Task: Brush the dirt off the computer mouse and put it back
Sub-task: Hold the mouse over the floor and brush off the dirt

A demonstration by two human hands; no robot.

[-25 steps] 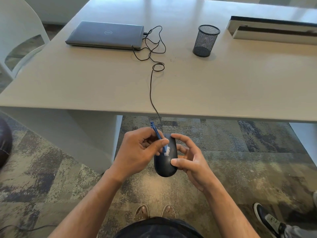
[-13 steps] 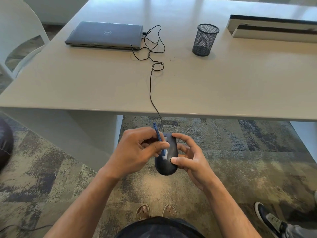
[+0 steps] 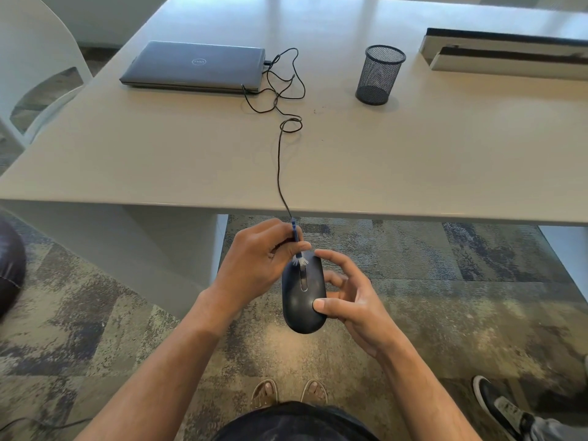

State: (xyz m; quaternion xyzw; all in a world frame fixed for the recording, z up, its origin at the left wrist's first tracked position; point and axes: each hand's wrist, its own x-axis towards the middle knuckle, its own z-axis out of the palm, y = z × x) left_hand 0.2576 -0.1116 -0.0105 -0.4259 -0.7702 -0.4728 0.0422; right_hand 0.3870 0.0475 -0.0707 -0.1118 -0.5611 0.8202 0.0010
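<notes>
A dark wired computer mouse (image 3: 304, 300) is held in the air below the table's front edge. My right hand (image 3: 351, 300) grips it from the right side, thumb on its top. My left hand (image 3: 257, 265) pinches a small blue brush (image 3: 297, 238). The brush's white bristles touch the mouse's front end, just ahead of the scroll wheel. The mouse's black cable (image 3: 280, 167) runs up over the table edge to a closed grey laptop (image 3: 195, 66).
The white table (image 3: 413, 160) carries a black mesh pen cup (image 3: 378, 74) and a long white and black box (image 3: 509, 54) at the back right. A white chair (image 3: 35, 68) stands left. Another person's shoe (image 3: 499, 405) is on the patterned carpet at lower right.
The brush has moved from the middle of the mouse forward to its front end. The mouse now lies a little more exposed, with the scroll wheel showing.
</notes>
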